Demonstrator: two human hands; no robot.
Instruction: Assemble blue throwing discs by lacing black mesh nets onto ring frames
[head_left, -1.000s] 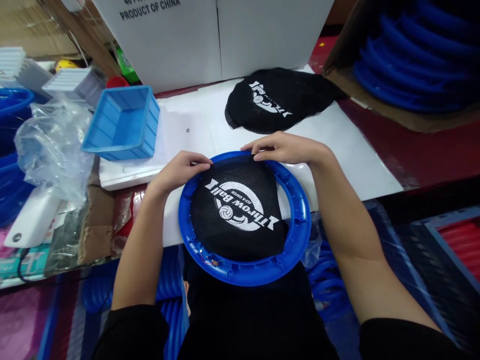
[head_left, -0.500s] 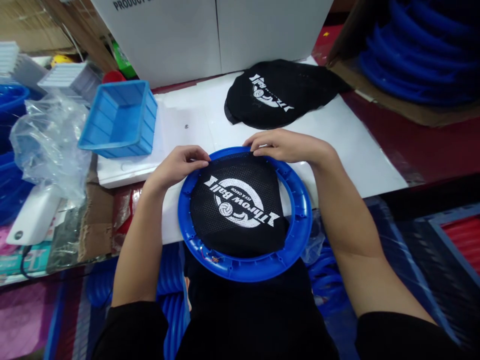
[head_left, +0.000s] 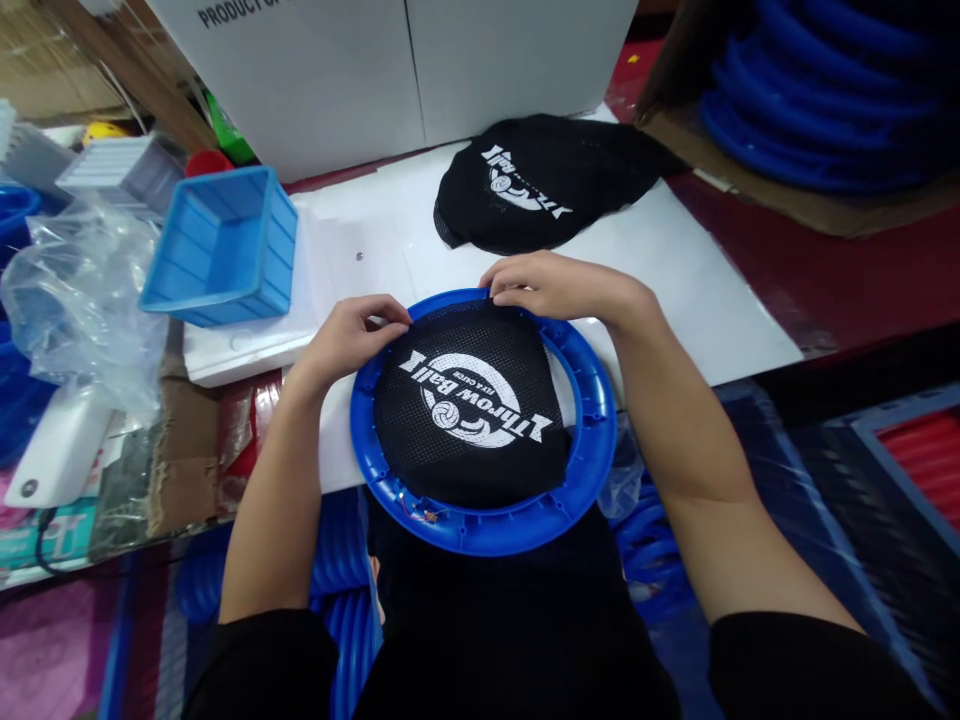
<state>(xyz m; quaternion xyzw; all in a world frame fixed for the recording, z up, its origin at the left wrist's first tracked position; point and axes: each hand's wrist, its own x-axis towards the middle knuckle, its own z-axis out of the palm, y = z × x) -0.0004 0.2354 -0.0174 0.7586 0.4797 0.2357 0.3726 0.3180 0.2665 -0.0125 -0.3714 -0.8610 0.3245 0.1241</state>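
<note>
A blue plastic ring (head_left: 593,400) lies before me, overlapping the front edge of the white work surface. Across its opening is a black mesh net (head_left: 420,455) printed with white "Throw Ball" lettering. On the right a gap shows between the net and the ring. My left hand (head_left: 362,335) pinches the net's edge at the ring's upper left. At the upper right of the far rim, the thumb and fingers of my right hand (head_left: 551,285) are closed on the net's edge. Small wires (head_left: 418,512) sit in the ring's lower left channel.
More printed black nets (head_left: 555,185) lie behind the ring. A light-blue bin (head_left: 225,250) stands at the left, beside a clear plastic bag (head_left: 90,290) and a white device (head_left: 64,450). A large white carton (head_left: 360,80) closes off the back. Blue rings (head_left: 810,120) are stacked at the right.
The view has shifted slightly. Both hands keep their hold on the net at the ring's far rim, with hardly any movement against the ring.
</note>
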